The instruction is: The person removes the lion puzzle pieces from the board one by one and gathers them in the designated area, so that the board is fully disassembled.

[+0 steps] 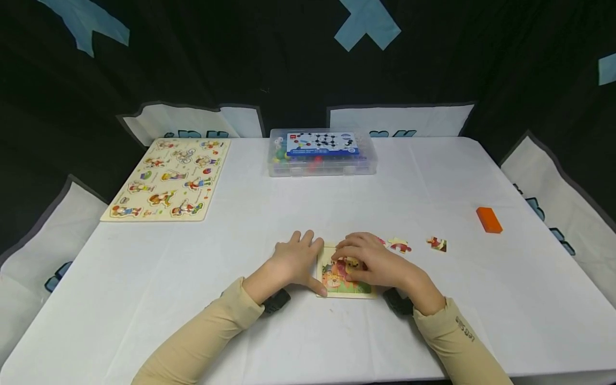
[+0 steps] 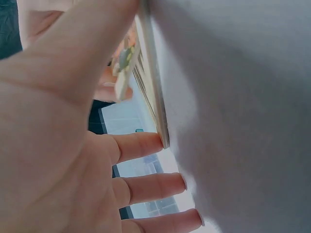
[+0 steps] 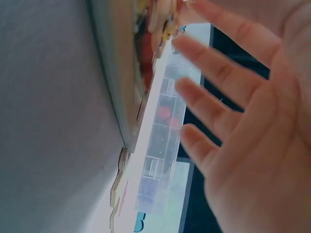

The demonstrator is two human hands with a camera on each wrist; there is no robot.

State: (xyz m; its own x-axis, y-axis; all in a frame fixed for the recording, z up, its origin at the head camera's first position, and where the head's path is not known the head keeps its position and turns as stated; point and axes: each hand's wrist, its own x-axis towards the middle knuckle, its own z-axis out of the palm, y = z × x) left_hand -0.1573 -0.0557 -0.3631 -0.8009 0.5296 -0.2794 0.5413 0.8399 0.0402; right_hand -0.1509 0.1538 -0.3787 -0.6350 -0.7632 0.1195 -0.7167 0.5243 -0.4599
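A small wooden jigsaw puzzle board [image 1: 346, 294] with a colourful animal picture lies on the table in front of me. My left hand [image 1: 295, 262] is spread along its left side, thumb at the near corner and straight index finger touching the far one. Over the picture, my right hand [image 1: 377, 263] pinches a puzzle piece [image 2: 124, 68], which stands tilted above the board in the left wrist view. The right hand's other fingers are apart from the board. Beyond that hand lie loose puzzle pieces [image 1: 399, 245], one partly hidden behind it, and another piece [image 1: 437, 244] farther right.
An orange block [image 1: 489, 220] lies at the right. At the back stands a clear plastic case [image 1: 322, 168] with coloured parts inside. A large wooden picture board [image 1: 166, 182] lies back left. White cloth covers the table [image 1: 216, 331], with dark curtains [image 1: 240, 53] around it.
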